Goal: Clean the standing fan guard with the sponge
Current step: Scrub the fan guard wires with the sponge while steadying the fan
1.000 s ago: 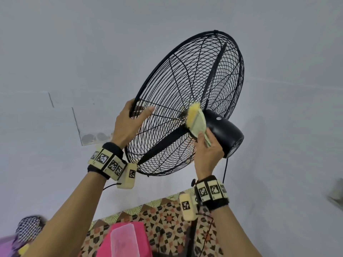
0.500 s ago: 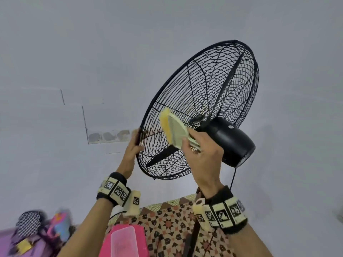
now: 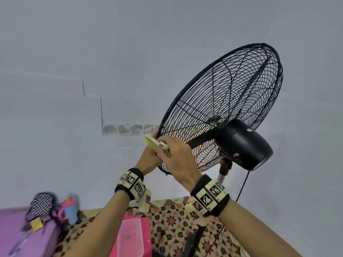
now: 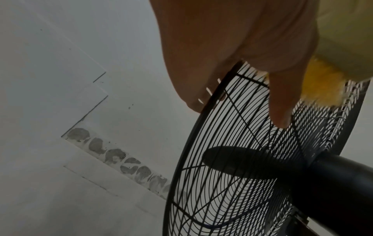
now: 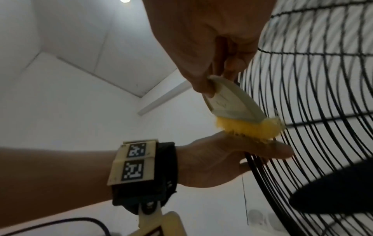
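Pinching the sponge (image 5: 232, 103) by its stiff cream back, your right hand (image 3: 178, 160) presses the soft yellow fibres on the guard rim (image 4: 203, 108), just beside your left hand (image 5: 222, 159), which grips that thin, springy wire edge.

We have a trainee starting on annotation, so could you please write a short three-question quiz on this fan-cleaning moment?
1. True or false: the right hand holds the sponge.
2. What does the left hand grip? A) motor housing B) guard rim C) power cord
3. Fill in: the sponge's yellow edge meets the fan guard near its ____ rim in the head view.

Key: 1 true. 2 B, with the thumb lying along the rim. 3 left.
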